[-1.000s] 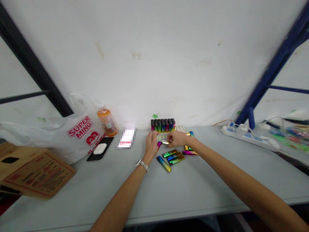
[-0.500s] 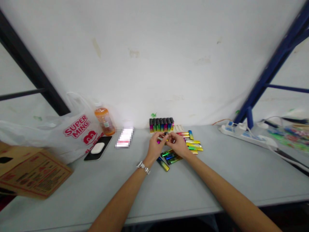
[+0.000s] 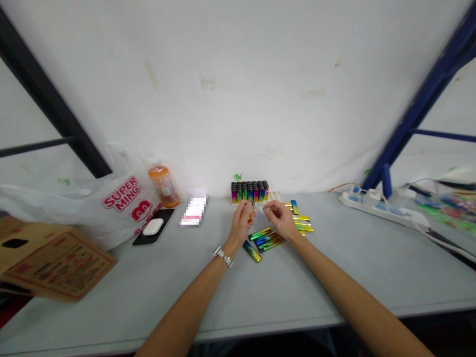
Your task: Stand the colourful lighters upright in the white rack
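My left hand (image 3: 243,221), with a silver watch on the wrist, has its fingers closed around a small lighter (image 3: 252,204), mostly hidden by the fingers. My right hand (image 3: 278,216) is a short way to its right, thumb and fingertips pinched together; anything between them is too small to make out. Just beyond the hands stands a block of upright lighters (image 3: 250,192) with black tops and shiny multicoloured bodies. Shiny metallic casings in green, blue and gold (image 3: 265,238) lie below and between the hands. More gold casings (image 3: 303,223) lie right of my right hand.
A perforated cream tray (image 3: 276,197) sits by the wall. Leftward are a blurred-out phone (image 3: 194,210), an orange bottle (image 3: 163,186), a dark tablet (image 3: 140,240) bearing a white case (image 3: 153,226), a plastic bag (image 3: 111,218) and a carton (image 3: 67,263). A power strip (image 3: 386,214) lies right.
My hands have moved apart: the right has drawn away to the right, while the left stays closed on the lighter. The view has shifted slightly.
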### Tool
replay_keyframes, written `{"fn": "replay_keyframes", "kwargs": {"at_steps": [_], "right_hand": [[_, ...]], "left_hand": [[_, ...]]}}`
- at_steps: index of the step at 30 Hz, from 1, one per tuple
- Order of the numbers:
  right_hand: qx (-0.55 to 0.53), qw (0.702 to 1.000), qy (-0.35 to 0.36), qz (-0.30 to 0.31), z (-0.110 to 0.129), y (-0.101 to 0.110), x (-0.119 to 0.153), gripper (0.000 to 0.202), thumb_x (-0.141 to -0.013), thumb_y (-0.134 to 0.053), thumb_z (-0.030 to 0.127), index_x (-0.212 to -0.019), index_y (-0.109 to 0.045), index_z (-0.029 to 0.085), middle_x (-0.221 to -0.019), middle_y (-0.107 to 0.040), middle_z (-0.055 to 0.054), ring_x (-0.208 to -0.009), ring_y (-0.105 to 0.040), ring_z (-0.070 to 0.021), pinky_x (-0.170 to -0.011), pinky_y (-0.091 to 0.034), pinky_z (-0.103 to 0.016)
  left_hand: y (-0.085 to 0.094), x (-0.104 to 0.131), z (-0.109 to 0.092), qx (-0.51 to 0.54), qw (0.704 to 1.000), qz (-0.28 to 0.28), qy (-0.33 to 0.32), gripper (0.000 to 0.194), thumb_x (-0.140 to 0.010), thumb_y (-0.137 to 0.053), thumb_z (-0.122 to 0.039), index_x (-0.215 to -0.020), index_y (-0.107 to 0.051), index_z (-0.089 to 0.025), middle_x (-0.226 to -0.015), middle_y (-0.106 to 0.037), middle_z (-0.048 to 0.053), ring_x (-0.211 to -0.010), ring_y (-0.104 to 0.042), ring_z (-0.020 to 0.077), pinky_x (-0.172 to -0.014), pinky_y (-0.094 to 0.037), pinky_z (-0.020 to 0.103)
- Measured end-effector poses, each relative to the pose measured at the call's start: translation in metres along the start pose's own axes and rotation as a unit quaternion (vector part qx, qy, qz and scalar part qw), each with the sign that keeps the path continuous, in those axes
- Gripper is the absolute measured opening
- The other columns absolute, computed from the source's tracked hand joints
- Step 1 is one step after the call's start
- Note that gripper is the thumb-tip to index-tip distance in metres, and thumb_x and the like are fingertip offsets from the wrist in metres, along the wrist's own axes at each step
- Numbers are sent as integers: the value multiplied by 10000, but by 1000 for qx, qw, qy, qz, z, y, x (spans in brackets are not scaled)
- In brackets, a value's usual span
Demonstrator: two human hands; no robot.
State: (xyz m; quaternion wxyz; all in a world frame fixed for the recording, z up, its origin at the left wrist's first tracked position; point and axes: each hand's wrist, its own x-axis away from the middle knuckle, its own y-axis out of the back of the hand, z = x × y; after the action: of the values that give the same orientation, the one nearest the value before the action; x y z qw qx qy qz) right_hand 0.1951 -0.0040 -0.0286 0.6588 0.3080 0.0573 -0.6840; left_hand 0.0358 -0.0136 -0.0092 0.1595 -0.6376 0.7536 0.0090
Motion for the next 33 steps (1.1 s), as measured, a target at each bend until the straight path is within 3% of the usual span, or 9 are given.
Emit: {"fn": "replay_keyframes", "kwargs": {"at_steps": [3, 7, 13, 24, 30, 33], "right_hand": [[1, 1000, -3, 15, -3, -1, 0, 282, -882, -545, 436, -797, -599, 172, -597, -515, 21, -541, -462, -124, -535, -351, -254], [15, 1000, -3, 24, -3, -1, 1, 321, -897, -521, 431, -716, -576, 172, -605, -521, 12, -553, -465, -124, -542, -349, -254], [34, 999, -7, 27, -3, -2, 2, 358, -898, -509, 439, -652, -544, 181, -568, -499, 17, -539, -448, -122, -529, -334, -249], [39, 998, -12, 41, -5, -2, 1, 326, -879, -521, 417, -668, -571, 174, -553, -481, 24, -525, -422, -116, -505, -315, -238], [42, 998, -13, 36, -5, -3, 1, 313, -875, -523, 395, -666, -584, 171, -545, -479, 27, -515, -422, -114, -507, -313, -240], [45, 998, -12, 37, -4, -3, 1, 312, -874, -519, 388, -658, -582, 171, -547, -483, 26, -515, -424, -114, -512, -317, -240]], "left_hand": [[-1, 1, -1, -38, 999, -3, 18, 660, -832, -399, -757, -656, -577, -146, -474, -344, -60, -411, -269, 55, -419, -184, 217], [-5, 1, 0, -73, 997, -34, 20, 677, -801, -442, -758, -483, -503, -164, -409, -269, -58, -408, -254, 66, -434, -185, 242], [-9, 0, 1, -62, 997, -46, 18, 602, -799, -478, -680, -472, -482, -175, -417, -296, -48, -432, -301, 76, -436, -213, 231], [-7, -1, 2, -46, 998, -35, 39, 601, -797, -477, -689, -491, -479, -172, -416, -235, -73, -396, -213, 53, -414, -158, 225], [-2, 0, 5, -45, 998, -7, 44, 704, -849, -290, -752, -504, -487, -171, -422, -269, -57, -385, -217, 61, -405, -145, 232], [-2, 1, 5, -63, 997, -14, 44, 697, -845, -309, -752, -489, -472, -175, -421, -276, -55, -386, -227, 63, -408, -148, 237]]}}
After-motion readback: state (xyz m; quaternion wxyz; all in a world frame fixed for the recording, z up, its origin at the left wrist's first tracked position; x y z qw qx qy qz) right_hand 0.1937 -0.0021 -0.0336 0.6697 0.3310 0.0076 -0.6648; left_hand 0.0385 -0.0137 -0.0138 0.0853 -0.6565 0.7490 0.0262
